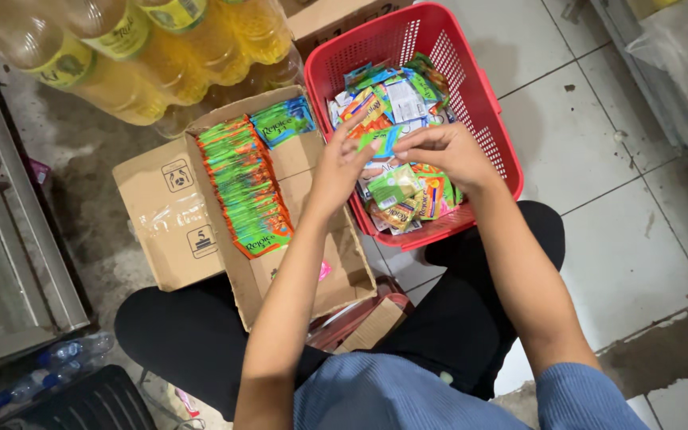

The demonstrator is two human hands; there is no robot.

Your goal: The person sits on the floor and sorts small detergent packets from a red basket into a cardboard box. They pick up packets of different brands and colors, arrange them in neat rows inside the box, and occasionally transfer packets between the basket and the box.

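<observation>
Both my hands are over a red plastic basket (487, 103) full of small colourful sachets (396, 99). My left hand (338, 167) and my right hand (443, 150) together pinch a green and blue sachet (382, 141) between their fingertips, just above the pile. To the left lies an open cardboard box (170, 209) with a long upright row of green sachets (244, 187) and a few blue-green ones (283, 121) at its far end.
Large bottles of yellow oil (145, 48) stand beyond the box. A metal shelf frame (9, 239) runs along the left, with small water bottles (57, 366) below it. White floor tiles (631, 239) spread to the right. My dark-trousered knees (471, 318) are below.
</observation>
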